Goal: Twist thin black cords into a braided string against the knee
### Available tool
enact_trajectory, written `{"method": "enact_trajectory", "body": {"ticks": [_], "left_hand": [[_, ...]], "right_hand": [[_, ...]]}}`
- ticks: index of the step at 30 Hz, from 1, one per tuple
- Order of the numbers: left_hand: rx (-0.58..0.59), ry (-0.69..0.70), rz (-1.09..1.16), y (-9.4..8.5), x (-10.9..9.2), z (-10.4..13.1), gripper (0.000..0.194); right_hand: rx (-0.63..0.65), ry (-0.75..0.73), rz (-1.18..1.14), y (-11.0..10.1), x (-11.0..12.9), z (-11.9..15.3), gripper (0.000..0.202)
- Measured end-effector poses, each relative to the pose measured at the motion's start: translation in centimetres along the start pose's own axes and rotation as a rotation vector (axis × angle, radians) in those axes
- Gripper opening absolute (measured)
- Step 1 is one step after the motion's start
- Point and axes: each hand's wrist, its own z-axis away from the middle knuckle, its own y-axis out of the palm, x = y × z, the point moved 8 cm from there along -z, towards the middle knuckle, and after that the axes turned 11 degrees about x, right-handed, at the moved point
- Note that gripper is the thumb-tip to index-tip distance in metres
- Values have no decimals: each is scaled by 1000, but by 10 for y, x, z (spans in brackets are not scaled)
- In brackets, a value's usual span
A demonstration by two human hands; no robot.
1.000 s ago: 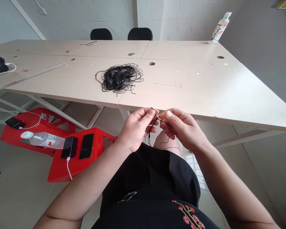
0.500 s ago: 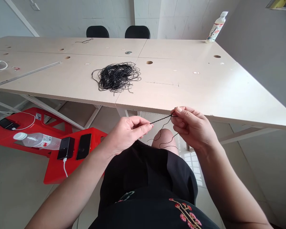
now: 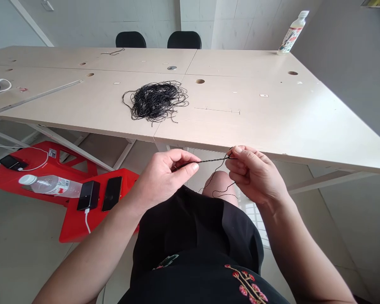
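Observation:
A thin black twisted cord is stretched nearly level between my two hands, in front of the table edge. My left hand pinches it between thumb and fingers. At the other end, my right hand is closed on the cord, thumb tip against the index finger, where the twist splits into separate strands. Loose strand ends hang below my right hand over my knee. Beyond the hands, a tangled heap of black cord lies on the table.
On red stools at the left lie a plastic bottle, a black device with a white cable and a phone. Another bottle stands at the table's far right corner. Two black chairs are behind the table.
The cord between my hands has turned from a slant to nearly level. My right hand has dropped slightly, and my left hand has shifted a little left. The view has tilted slightly.

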Motion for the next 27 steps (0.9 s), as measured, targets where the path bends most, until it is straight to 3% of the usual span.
{"method": "enact_trajectory", "body": {"ticks": [11,20,27], "left_hand": [[-67,69,-2,-4,0,0,16],[-39,105,-200,-2,-8,4,17],[-50,82,-174,-1,-5,5,14]], "right_hand": [[-16,0,-6,2,-5,-3,13],[-35,10,-47,3,-7,-3,13],[-27,13,-49,4,-8,-3,13]]}}
